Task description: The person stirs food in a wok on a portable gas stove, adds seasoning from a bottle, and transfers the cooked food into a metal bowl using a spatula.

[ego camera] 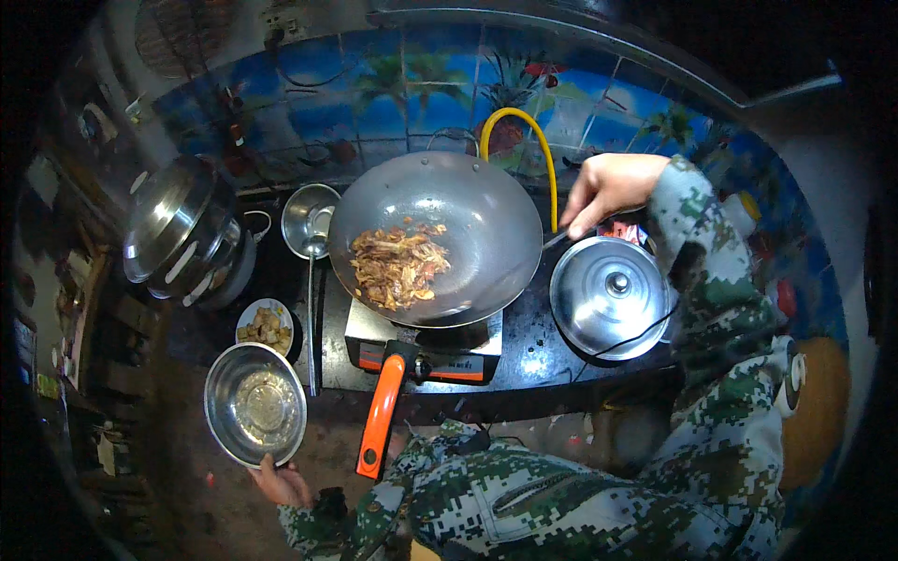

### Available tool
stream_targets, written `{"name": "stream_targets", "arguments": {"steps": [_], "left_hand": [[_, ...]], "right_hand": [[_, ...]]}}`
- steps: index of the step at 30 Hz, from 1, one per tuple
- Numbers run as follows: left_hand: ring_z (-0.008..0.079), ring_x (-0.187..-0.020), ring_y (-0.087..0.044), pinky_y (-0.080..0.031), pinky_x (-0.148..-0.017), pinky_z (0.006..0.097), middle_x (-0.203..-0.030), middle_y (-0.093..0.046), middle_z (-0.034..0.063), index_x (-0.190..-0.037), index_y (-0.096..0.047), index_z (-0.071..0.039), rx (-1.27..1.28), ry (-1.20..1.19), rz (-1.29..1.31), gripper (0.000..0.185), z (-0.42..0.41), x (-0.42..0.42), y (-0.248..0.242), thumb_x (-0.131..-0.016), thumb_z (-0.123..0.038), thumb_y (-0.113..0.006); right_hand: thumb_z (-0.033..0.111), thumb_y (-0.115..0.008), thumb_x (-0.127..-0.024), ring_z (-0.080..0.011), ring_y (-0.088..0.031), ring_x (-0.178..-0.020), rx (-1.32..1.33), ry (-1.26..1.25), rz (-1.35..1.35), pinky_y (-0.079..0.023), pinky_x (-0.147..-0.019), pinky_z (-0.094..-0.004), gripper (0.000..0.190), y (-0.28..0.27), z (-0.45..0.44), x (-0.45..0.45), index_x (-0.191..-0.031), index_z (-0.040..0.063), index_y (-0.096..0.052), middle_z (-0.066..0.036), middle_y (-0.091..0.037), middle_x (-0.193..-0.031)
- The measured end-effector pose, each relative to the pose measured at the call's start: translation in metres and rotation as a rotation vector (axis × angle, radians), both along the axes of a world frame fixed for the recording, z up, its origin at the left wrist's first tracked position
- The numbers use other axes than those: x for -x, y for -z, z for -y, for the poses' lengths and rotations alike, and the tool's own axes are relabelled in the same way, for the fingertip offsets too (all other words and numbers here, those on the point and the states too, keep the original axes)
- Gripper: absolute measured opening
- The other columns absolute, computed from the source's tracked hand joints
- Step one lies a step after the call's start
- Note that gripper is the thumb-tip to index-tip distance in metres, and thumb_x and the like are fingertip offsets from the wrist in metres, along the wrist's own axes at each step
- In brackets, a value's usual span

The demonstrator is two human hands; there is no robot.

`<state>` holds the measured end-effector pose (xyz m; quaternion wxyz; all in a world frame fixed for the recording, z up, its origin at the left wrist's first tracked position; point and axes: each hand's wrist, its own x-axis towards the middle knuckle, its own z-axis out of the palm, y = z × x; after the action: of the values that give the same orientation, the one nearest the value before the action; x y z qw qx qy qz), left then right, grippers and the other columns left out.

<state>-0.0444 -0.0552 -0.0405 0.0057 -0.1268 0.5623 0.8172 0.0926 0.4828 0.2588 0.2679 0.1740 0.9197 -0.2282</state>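
My left hand [282, 484] grips the near rim of a stainless steel bowl [263, 405]. The bowl is tilted towards the camera and shows only a wet, greasy-looking film inside. Over the right rim of the wok, my right hand [607, 188] holds a thin metal utensil [554, 242]; I cannot tell what its far end is. A wok [484, 231] with an orange handle [379, 421] sits on a gas stove [424, 357]. Chopped browned food, which looks like meat pieces [398, 268], lies in the wok's left half.
Left of the wok are a metal ladle [313, 322] resting on a steel basin [298, 210], a plate of food chunks [265, 326], and a lidded steel pot [175, 224]. A lidded pan [609, 298] stands right. A yellow hose [547, 154] arches behind, before the tiled wall [379, 98].
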Motion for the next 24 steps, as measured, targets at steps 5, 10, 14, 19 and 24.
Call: {"name": "stream_targets", "arguments": {"steps": [5,10,14,19,24], "left_hand": [[0.0138,-0.075,-0.054,-0.039,-0.047,0.0245,-0.115,-0.051,0.0052,-0.132,-0.033,-0.012,0.028,0.012,0.026,0.052,-0.015,-0.003,-0.017,-0.082,-0.009,-0.048],[0.014,-0.075,-0.054,-0.039,-0.047,0.0241,-0.114,-0.051,0.005,-0.13,-0.036,-0.012,0.036,-0.012,0.025,0.051,-0.006,-0.007,-0.016,-0.082,-0.009,-0.048],[0.0139,-0.076,-0.054,-0.039,-0.048,0.0235,-0.114,-0.052,0.0042,-0.129,-0.037,-0.012,0.064,-0.065,0.084,0.049,0.005,-0.011,-0.011,-0.082,-0.01,-0.048],[0.0139,-0.079,-0.054,-0.04,-0.052,0.0245,-0.115,-0.051,0.0031,-0.132,-0.036,-0.013,-0.003,0.048,0.034,0.05,-0.014,0.008,-0.004,-0.083,-0.011,-0.049],[0.0143,-0.078,-0.055,-0.04,-0.052,0.0253,-0.115,-0.051,0.0039,-0.133,-0.034,-0.013,-0.045,0.047,0.022,0.051,-0.03,0.001,-0.028,-0.084,-0.011,-0.049]], "right_hand": [[0.035,-0.066,-0.079,-0.0267,-0.064,-0.084,-0.356,-0.089,-0.374,-0.05,-0.076,-0.0351,0.033,0.048,0.049,0.027,-0.105,0.015,-0.067,-0.01,-0.067,-0.094],[0.026,-0.063,-0.083,-0.024,-0.064,-0.08,-0.272,-0.05,-0.402,-0.05,-0.075,-0.0337,0.028,0.032,0.032,0.018,-0.104,0.008,-0.067,-0.012,-0.068,-0.09],[0.023,-0.062,-0.086,-0.0088,-0.052,-0.052,0.059,0.012,-0.19,-0.045,-0.052,-0.0243,0.024,0.005,0.02,0.005,-0.105,0.011,-0.067,0.0,-0.062,-0.071],[0.028,-0.058,-0.088,-0.0137,-0.063,-0.069,-0.006,0.038,-0.118,-0.05,-0.065,-0.0313,0.03,0.016,0.049,0.035,-0.112,0.01,-0.064,-0.008,-0.067,-0.089],[0.032,-0.053,-0.089,-0.026,-0.064,-0.082,-0.422,0.112,-0.36,-0.049,-0.074,-0.0382,0.029,0.065,0.064,0.069,-0.105,0.012,-0.066,-0.012,-0.067,-0.09]]}}
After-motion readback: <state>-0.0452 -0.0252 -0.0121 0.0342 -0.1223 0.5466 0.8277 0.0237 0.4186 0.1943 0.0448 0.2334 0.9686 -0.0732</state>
